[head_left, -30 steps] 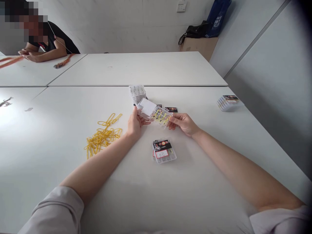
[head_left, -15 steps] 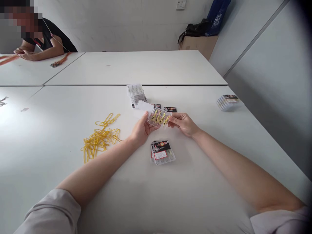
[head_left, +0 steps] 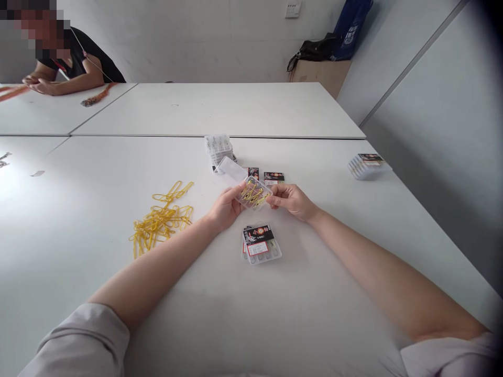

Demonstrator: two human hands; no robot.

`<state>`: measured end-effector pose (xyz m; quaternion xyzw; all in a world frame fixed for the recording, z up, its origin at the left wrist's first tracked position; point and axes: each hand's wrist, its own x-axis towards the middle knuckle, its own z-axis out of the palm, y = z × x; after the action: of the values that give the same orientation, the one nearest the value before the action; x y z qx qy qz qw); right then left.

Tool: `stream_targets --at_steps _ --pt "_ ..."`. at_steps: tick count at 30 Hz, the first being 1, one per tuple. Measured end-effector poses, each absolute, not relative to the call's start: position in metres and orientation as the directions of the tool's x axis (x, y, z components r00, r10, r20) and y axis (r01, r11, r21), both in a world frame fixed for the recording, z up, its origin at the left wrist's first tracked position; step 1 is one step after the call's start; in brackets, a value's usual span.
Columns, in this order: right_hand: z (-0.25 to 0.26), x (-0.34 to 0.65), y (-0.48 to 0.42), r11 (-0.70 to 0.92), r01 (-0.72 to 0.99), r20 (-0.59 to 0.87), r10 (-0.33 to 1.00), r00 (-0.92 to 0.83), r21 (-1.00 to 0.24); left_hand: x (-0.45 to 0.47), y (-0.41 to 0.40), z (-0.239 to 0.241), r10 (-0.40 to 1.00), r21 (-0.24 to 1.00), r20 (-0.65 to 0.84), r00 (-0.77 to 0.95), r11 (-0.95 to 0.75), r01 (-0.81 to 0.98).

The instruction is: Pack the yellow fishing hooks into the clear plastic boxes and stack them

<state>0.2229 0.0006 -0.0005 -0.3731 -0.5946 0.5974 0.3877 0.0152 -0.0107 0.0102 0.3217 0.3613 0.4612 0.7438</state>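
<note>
My left hand (head_left: 228,208) grips a small clear plastic box (head_left: 255,193) by its left side, thumb on the rim. The box is tilted, and its lid (head_left: 232,168) stands open toward the back. Several yellow looped cords with small dark parts lie in its compartments. At the box's right edge, my right hand (head_left: 294,201) is closed, with thumb and fingertips pinching the corner. Whether a cord is also between those fingers is hard to see. Closer to me lie stacked closed boxes (head_left: 262,245) with black and red labels.
Left of my hands is a heap of yellow looped cords (head_left: 159,222). A stack of clear boxes (head_left: 218,146) and black labelled boxes (head_left: 274,177) stand behind. More boxes (head_left: 365,166) are at the right table edge. A person (head_left: 78,63) sits at the far left.
The open box has turned and tipped slightly, its right end now lower. My right fingers have shifted a little down and left along its edge.
</note>
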Motion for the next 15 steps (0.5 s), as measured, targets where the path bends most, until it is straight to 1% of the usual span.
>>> stream_targets --at_steps 3,7,15 --pt "0.002 0.2211 -0.0004 0.006 0.003 0.004 0.902 -0.431 -1.0 0.0174 -0.0151 0.0114 0.927 0.846 -0.176 0.33 0.314 -0.431" --pt "0.0047 0.2185 -0.0013 0.007 0.012 0.0 0.89 -0.455 -1.0 0.0209 -0.0182 0.0102 0.944 0.865 -0.133 0.303 0.26 -0.429" --pt "0.0036 0.2185 -0.0006 0.017 0.003 0.013 0.872 -0.489 -1.0 0.0236 -0.0201 0.0134 0.944 0.863 -0.13 0.302 0.257 -0.434"
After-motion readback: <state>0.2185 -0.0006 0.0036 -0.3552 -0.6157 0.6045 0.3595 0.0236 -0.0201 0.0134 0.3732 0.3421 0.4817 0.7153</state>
